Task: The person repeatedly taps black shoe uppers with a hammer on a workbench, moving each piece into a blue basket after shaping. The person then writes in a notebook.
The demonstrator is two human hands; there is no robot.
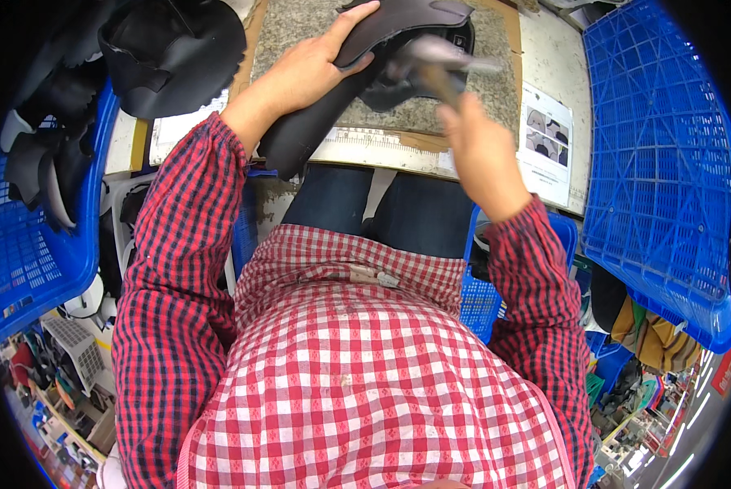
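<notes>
My left hand (310,72) is closed on a black leather boot upper (310,129), its fingers and thumb on either side of the folded edge. The upper lies over a speckled stone slab (300,28), and its long shaft hangs over the table's near edge. In my right hand (486,151) is a hammer (440,81), gripped by its wooden handle. Its head is smeared by motion above the upper's open part, so I cannot tell whether it touches the leather.
More black leather pieces (174,57) are stacked on the table at the left. A blue crate (43,273) holding cut pieces stands at far left. Another blue crate (663,147) rises at the right, beside a printed sheet (547,147). A ruler strip (373,140) runs along the slab's near side.
</notes>
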